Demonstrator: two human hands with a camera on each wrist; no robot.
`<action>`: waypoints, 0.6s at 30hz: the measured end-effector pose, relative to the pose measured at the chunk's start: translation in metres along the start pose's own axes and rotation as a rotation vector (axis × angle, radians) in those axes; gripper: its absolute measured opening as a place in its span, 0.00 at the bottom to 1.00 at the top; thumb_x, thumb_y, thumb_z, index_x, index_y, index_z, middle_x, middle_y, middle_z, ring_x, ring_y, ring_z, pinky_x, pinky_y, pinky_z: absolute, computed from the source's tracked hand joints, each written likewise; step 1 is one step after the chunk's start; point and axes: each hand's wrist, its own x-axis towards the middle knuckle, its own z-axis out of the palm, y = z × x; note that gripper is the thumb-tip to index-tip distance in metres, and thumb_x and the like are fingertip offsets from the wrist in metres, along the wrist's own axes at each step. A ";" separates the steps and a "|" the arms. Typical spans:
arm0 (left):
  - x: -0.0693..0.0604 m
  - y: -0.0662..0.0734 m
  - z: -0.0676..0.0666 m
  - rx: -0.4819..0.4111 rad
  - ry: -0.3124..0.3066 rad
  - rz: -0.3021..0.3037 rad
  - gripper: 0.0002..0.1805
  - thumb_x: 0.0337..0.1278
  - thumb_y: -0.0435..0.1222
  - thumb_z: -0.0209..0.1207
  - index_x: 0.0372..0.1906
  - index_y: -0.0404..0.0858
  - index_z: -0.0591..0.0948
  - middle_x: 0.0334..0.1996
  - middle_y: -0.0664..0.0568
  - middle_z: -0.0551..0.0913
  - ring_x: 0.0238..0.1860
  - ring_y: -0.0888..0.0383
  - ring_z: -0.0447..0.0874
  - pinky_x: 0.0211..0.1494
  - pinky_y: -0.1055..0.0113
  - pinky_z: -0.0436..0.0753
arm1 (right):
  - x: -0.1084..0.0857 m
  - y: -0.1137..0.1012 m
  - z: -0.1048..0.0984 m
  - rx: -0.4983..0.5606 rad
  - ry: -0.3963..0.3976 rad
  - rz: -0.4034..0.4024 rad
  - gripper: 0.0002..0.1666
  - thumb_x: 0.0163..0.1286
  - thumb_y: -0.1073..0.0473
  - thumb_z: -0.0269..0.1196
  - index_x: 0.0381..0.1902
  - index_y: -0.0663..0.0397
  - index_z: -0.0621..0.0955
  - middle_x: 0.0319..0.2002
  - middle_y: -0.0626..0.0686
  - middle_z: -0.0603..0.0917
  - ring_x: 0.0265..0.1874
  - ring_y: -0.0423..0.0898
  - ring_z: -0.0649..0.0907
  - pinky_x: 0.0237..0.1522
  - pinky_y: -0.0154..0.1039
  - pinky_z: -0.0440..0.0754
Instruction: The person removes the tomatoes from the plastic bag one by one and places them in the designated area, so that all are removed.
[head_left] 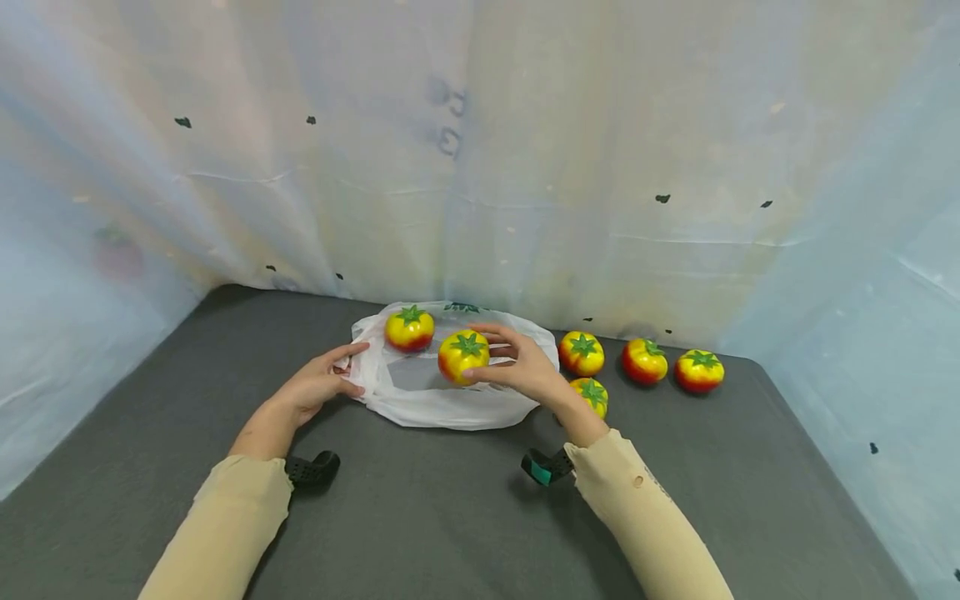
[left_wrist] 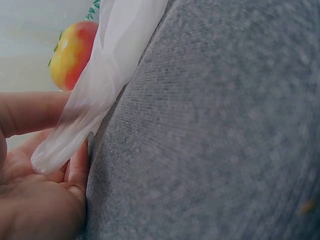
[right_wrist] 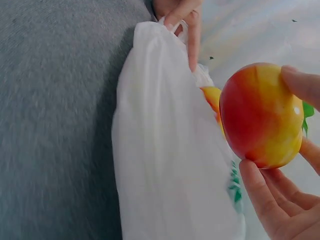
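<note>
A white plastic bag (head_left: 450, 412) lies spread on the dark table, its mouth facing up. My left hand (head_left: 318, 385) holds the bag's left edge; in the left wrist view, the thin plastic runs between the fingers and palm of that hand (left_wrist: 40, 195). Pinched between the right hand's (head_left: 525, 362) thumb and fingers is a glossy yellow-and-red tomato (head_left: 462, 358) with a green leafy top, held over the bag's opening. The right wrist view shows this tomato (right_wrist: 262, 115) clear of the plastic. Another tomato (head_left: 409, 328) sits within the bag at its left.
Several like tomatoes stand on the table (head_left: 420, 517) right of the bag: one (head_left: 581, 354) close to it, one (head_left: 592, 396) partly behind the right wrist, others (head_left: 645, 362) farther right. A pale sheet (head_left: 525, 167) hangs along the back and sides.
</note>
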 end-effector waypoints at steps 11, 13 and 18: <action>-0.002 0.006 0.000 0.020 -0.010 0.008 0.47 0.52 0.24 0.59 0.76 0.43 0.51 0.75 0.34 0.31 0.74 0.37 0.32 0.71 0.37 0.46 | -0.026 -0.001 -0.031 0.032 0.062 0.014 0.39 0.60 0.59 0.69 0.68 0.48 0.68 0.66 0.57 0.68 0.62 0.59 0.72 0.59 0.50 0.76; -0.001 0.006 0.001 0.019 -0.015 0.010 0.47 0.52 0.24 0.59 0.76 0.43 0.52 0.75 0.35 0.31 0.74 0.37 0.32 0.71 0.36 0.46 | -0.030 0.001 -0.037 0.035 0.074 0.028 0.38 0.60 0.58 0.69 0.68 0.47 0.68 0.67 0.56 0.67 0.62 0.59 0.72 0.58 0.50 0.76; 0.002 0.006 0.001 0.020 -0.022 0.013 0.47 0.52 0.24 0.59 0.76 0.43 0.52 0.75 0.35 0.31 0.74 0.37 0.32 0.71 0.36 0.46 | -0.041 0.006 -0.051 0.009 0.109 0.029 0.36 0.60 0.58 0.69 0.66 0.42 0.70 0.66 0.53 0.68 0.62 0.58 0.73 0.57 0.50 0.77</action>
